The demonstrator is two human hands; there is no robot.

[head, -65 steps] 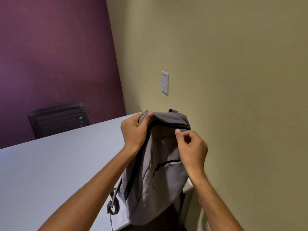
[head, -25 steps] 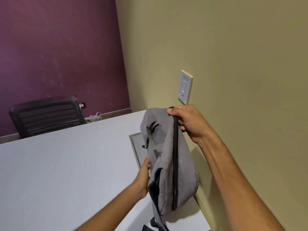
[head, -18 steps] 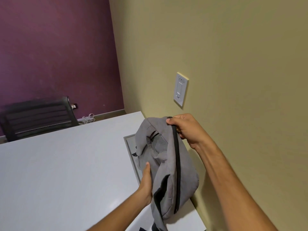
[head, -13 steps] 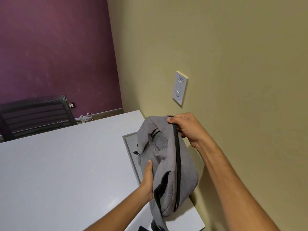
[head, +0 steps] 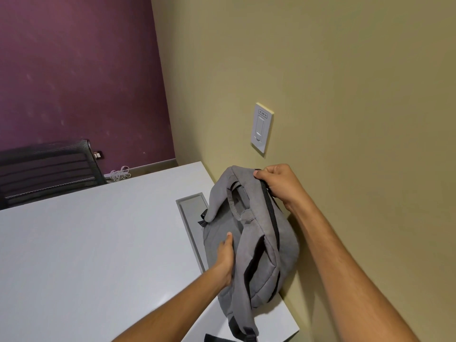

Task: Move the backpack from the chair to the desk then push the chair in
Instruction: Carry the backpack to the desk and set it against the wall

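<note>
Here, grey backpack (head: 249,233) upright on white desk (head: 86,243), at desk's edge along yellow wall (head: 345,95), base near desk's near corner. Right hand (head: 280,185) fingers curled shut, pinching backpack's top by black zipper. Left hand (head: 225,257) flat against backpack's side, fingers hidden behind strap (head: 246,245). Backpack overlaps grey inset panel (head: 191,218). Wide bare desktop left of backpack. Black mesh chair (head: 47,171) beyond desk's far edge.

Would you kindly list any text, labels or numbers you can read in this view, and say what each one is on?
Wall switch plate: a small label at its top carries dark characters, too small to read.
Backpack: no visible text or logo.
Desk: none.
</note>
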